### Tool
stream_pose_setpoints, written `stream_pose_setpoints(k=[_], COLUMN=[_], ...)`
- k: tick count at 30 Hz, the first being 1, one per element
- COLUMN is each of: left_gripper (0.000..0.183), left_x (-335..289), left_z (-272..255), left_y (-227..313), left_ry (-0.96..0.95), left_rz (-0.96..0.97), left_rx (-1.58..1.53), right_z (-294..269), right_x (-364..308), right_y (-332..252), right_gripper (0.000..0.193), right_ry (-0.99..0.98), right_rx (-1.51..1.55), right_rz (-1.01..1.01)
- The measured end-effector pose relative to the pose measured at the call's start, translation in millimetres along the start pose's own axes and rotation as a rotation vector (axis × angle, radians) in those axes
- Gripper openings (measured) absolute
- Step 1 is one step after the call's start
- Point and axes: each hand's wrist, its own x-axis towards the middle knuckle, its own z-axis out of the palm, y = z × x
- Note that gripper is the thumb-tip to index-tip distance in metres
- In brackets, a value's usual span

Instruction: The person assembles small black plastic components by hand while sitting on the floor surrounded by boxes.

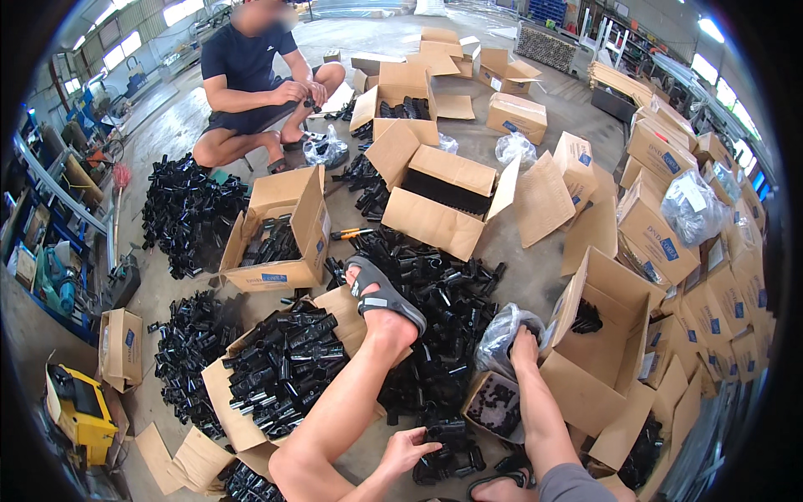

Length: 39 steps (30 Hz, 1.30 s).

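My left hand [406, 452] is low in the middle, its thumb and fingers closed on the edge of a black tubular fitting [447, 430]. More such fittings lie right beneath and beside it. My right hand [524, 346] reaches into the mouth of a clear plastic bag [500, 336], which hides its fingertips. Against the lower side of that bag stands a small carton [495, 403] holding small black pieces. A large pile of black fittings [443, 309] spreads between my sandalled foot [376, 294] and the bag.
An open carton [598, 335] stands right of my right arm. Another carton [219, 393], filled with fittings, sits left of my leg. Across from me a person [261, 84] squats, handling a small black part. Stacked cartons [711, 276] line the right side; a yellow case [84, 410] is at the left.
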Motion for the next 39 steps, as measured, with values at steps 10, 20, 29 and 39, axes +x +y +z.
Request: stream_pose_setpoints(k=[10,20,29,39], left_gripper=[0.027,0.04,0.036,0.047], left_x=[-30,-117,-158,-179], left_z=[11,23,35,56], left_y=[74,90,95,129], left_ry=[-0.056,0.086,0.287,0.329], left_rz=[0.239,0.355,0.454,0.485], left_rx=[-0.194,0.124,0.415,0.635], right_z=[-198,-234,-272,-275], right_x=[-190,-293,-316,-324], right_y=[-111,-122,-104,-91], right_gripper=[0.013,0.008,0.007,0.012], right_ry=[0.116,0.135,0.119,-0.005], right_rx=[0.837,0.785,0.747,0.952], right_rz=[-0.218,-0.51,-0.528,-0.358])
